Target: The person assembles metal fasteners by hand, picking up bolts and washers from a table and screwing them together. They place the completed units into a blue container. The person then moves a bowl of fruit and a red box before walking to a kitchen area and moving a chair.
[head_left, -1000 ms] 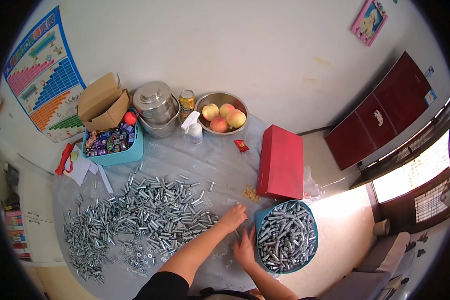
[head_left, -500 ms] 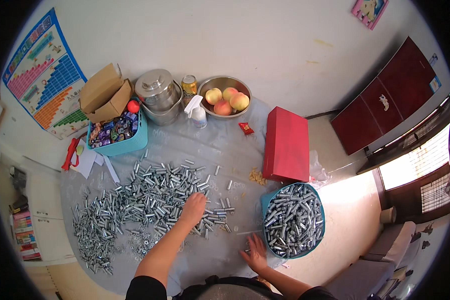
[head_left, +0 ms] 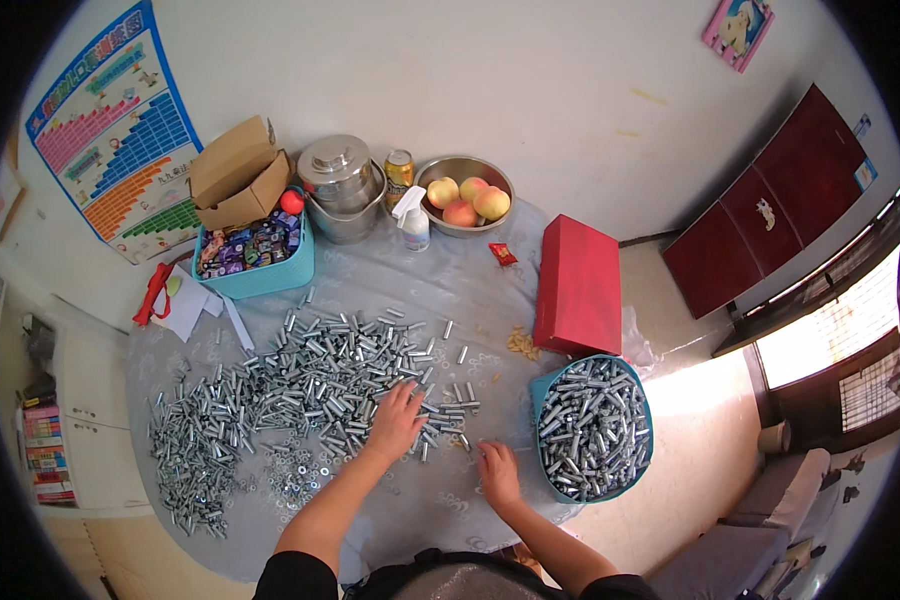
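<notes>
Loose bolts (head_left: pixel 315 375) cover the left half of a grey-clothed table (head_left: pixel 360 285). Washers (head_left: pixel 295 478) lie at the pile's near edge; a careless sweep could mix the two. The left hand (head_left: pixel 398 424) is over the pile's right side, fingers bent; whether it grips a bolt, I cannot tell. Stray bolts beside it might roll if nudged. The right hand (head_left: pixel 500 474), fingers partly curled, is between pile and tub (head_left: pixel 543 415); I cannot tell if it holds anything. The tub is heaped with more bolts, so a bump from the right forearm might spill some.

Counted, left to right: one carton (head_left: pixel 238 185), one basket (head_left: pixel 270 282), one red ball (head_left: pixel 291 202), one lidded pot (head_left: pixel 335 180), one can (head_left: pixel 399 175), one spray bottle (head_left: pixel 415 233), one bowl (head_left: pixel 460 231) with four peaches (head_left: pixel 491 203), one wrapper (head_left: pixel 503 254), one red box (head_left: pixel 577 285), one tub. Bolts and washers are too many to count.
</notes>
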{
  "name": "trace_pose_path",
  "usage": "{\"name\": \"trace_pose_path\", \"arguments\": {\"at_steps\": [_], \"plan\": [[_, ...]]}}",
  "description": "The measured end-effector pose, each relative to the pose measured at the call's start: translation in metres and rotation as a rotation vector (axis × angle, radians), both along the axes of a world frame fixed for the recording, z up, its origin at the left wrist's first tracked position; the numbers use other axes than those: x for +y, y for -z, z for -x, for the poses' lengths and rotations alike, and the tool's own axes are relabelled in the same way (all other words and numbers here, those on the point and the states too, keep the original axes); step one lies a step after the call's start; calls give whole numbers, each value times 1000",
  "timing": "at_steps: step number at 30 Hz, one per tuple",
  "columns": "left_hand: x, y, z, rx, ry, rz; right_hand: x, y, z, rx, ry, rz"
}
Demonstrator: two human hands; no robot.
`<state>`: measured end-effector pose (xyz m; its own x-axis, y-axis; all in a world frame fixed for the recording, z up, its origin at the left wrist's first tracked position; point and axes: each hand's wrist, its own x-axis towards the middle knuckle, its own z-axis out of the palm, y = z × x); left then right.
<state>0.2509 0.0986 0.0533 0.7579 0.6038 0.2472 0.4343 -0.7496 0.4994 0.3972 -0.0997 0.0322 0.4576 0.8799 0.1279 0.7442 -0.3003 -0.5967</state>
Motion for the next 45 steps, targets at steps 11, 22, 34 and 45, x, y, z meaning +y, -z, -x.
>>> {"name": "trace_pose_path", "arguments": {"at_steps": [11, 22, 34, 45], "plan": [[-25, -1, 29, 295, -74, -30, 85, 18, -19, 327, 281, -186], [-5, -7, 73, 327, -172, -74, 164, 27, 24, 264, 170, 74], [62, 5, 129, 222, -153, -199, 226, 20, 112, 353, 170, 0], [102, -8, 216, -27, -263, -94, 285, 4, 203, 522, -105, -109]]}}
